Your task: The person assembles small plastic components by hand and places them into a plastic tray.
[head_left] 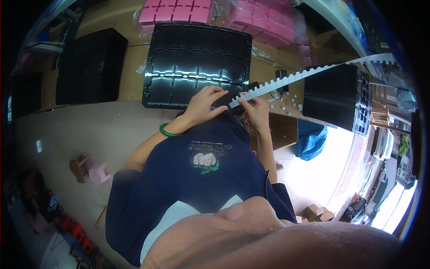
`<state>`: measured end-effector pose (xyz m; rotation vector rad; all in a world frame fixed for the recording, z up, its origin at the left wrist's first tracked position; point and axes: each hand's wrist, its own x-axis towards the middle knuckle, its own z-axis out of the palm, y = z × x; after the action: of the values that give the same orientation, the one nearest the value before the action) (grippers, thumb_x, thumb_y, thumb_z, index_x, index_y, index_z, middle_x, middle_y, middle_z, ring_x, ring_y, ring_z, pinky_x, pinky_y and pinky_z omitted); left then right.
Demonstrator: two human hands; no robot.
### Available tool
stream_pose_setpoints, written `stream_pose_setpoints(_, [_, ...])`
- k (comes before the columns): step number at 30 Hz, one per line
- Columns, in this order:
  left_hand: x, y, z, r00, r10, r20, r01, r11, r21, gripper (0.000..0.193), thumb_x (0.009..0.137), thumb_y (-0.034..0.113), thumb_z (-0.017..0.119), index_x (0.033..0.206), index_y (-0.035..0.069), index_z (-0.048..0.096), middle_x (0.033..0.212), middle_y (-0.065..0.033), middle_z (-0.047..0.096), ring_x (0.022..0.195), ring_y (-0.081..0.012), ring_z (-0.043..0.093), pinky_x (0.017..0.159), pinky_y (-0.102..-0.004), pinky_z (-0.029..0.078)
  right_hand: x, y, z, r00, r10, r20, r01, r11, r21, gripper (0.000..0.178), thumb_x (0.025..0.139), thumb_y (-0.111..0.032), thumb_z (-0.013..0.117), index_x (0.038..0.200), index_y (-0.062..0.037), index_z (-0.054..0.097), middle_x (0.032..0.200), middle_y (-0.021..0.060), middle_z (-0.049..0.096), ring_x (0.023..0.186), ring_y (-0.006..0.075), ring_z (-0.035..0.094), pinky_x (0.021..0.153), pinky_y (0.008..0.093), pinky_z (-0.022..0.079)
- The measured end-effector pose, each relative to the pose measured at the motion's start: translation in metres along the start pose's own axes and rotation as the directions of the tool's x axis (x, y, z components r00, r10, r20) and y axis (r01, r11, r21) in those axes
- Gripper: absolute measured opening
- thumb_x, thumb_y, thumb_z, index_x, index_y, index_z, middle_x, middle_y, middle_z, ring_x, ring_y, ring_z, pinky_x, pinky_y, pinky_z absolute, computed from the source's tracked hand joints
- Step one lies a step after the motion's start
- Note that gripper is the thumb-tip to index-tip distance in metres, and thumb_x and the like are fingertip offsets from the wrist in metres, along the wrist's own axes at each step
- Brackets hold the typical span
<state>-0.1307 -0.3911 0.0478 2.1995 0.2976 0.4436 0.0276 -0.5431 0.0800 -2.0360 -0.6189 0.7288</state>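
A shiny black plastic tray (197, 58) with cross-shaped slots lies in front of me on the workbench. My left hand (206, 104) is over its near edge, fingers and thumb spread apart, with nothing seen in it. At the tray's near right corner, my right hand (256, 111) pinches the end of a long white strip (286, 80) with a notched edge. The strip runs up to the far right, past a black stack. Its tip is close to the left fingertips. What lies under my fingers is partly hidden.
Pink slotted sheets (174, 11) in clear film stand behind the tray. Black stacks stand at the left (92, 66) and right (331, 92). Small white scraps (291, 101) litter the brown bench. A blue bag (310, 139) hangs below it; a pink stool (99, 173) stands on the floor.
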Motion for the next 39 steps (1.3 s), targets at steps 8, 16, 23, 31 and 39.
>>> stream_pose_setpoints(8, [-0.006, -0.003, 0.003, 0.999, 0.024, -0.022, -0.023, 0.999, 0.037, 0.031, 0.081, 0.023, 0.072, 0.109, 0.011, 0.071, 0.102, -0.0042, 0.061, 0.092, -0.0215, 0.057, 0.079, -0.0348, 0.05, 0.017, 0.013, 0.012, 0.993, -0.119, -0.024, 0.117, 0.989, -0.087, 0.024, 0.081, -0.018, 0.073, 0.1, -0.0027, 0.074, 0.081, 0.014, 0.071, 0.069, 0.0186, 0.067, 0.067, 0.0306, 0.051])
stream_pose_setpoints(16, [0.005, -0.011, 0.015, 0.964, 0.235, 0.128, -0.264, 0.913, 0.31, 0.031, 0.081, 0.03, 0.071, 0.107, 0.013, 0.07, 0.103, -0.0034, 0.057, 0.092, -0.0215, 0.053, 0.077, -0.035, 0.046, 0.031, 0.025, 0.017, 0.989, -0.145, 0.002, 0.144, 0.983, -0.114, 0.024, 0.081, -0.021, 0.072, 0.099, -0.0045, 0.075, 0.085, 0.0143, 0.071, 0.074, 0.0231, 0.068, 0.07, 0.0339, 0.051])
stream_pose_setpoints(23, [0.011, -0.013, 0.021, 0.948, 0.288, 0.139, -0.319, 0.87, 0.376, 0.032, 0.08, 0.031, 0.071, 0.107, 0.013, 0.069, 0.096, -0.0036, 0.054, 0.088, -0.0209, 0.052, 0.075, -0.0341, 0.043, 0.022, 0.024, 0.015, 0.968, -0.242, 0.069, 0.251, 0.924, -0.289, 0.02, 0.084, -0.017, 0.072, 0.099, -0.0044, 0.074, 0.085, 0.0099, 0.072, 0.068, 0.017, 0.065, 0.066, 0.0286, 0.05])
stream_pose_setpoints(31, [0.009, -0.003, 0.02, 0.954, 0.277, 0.118, -0.301, 0.853, 0.427, 0.028, 0.079, 0.03, 0.072, 0.101, 0.013, 0.07, 0.092, -0.0029, 0.053, 0.088, -0.0209, 0.05, 0.076, -0.0333, 0.041, 0.013, 0.027, 0.015, 0.947, -0.321, 0.011, 0.318, 0.931, -0.177, 0.017, 0.085, -0.018, 0.07, 0.097, -0.0077, 0.074, 0.077, 0.0074, 0.071, 0.057, 0.0163, 0.058, 0.057, 0.0305, 0.045])
stream_pose_setpoints(39, [-0.004, 0.003, -0.004, 0.936, -0.339, 0.097, 0.35, 0.855, -0.382, 0.017, 0.089, 0.02, 0.067, 0.1, 0.007, 0.07, 0.093, -0.0057, 0.065, 0.07, -0.0121, 0.06, 0.059, -0.0248, 0.047, -0.011, -0.021, 0.007, 0.993, -0.059, 0.105, 0.048, 0.994, 0.1, 0.022, 0.086, -0.013, 0.069, 0.105, -0.001, 0.071, 0.091, 0.0082, 0.072, 0.078, 0.0153, 0.066, 0.071, 0.0276, 0.051])
